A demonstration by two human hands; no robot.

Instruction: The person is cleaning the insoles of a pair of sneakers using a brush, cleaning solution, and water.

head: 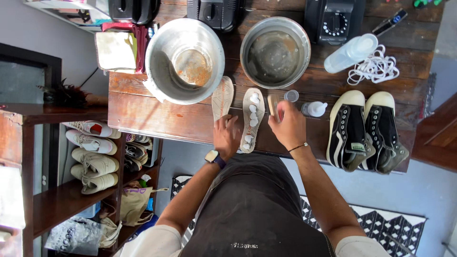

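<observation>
Two hands working over shoe insoles on a wooden table

The left hand (226, 135) is pressing down beside an insole (252, 119) that is lying dotted with white blobs along its length, while the right hand (287, 124) is gripping a small brush (273, 104) just to that insole's right. A second insole (222, 98) is lying to the left, its tip touching a large metal bowl (184, 60); another metal bowl (275, 46) is sitting beside it. A small bottle (314, 109) and its cap (291, 95) are resting near the right hand, and a pair of black sneakers (364, 131) is standing at the table's (157, 114) right end, below a clear spray bottle (350, 53) and a coil of white laces (376, 69).
</observation>
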